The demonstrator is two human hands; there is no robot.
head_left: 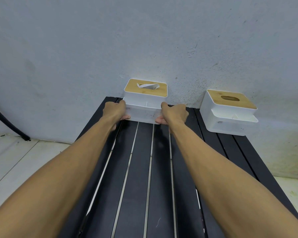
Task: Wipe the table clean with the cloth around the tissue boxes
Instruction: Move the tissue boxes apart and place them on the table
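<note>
The white plastic tissue box with a bamboo lid and a tissue poking out (145, 100) sits at the far end of the black slatted table (139, 169), against the wall. Left hand (114, 109) and right hand (175, 113) are both clamped on its lower side edges. It looks light, rigid and a bit slick, so gripping low seems smart. A second, similar box (228, 112) sits to its right; no cloth in sight.

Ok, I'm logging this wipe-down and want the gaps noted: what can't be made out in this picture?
- Cloth: none shows in the head view.
- Left tissue box: its side walls are covered by the left hand and right hand; lifted or resting, unclear.
- Small marks on the box front: too small to read.
- Table: the near end is cut off by the frame's bottom edge and forearms.
</note>
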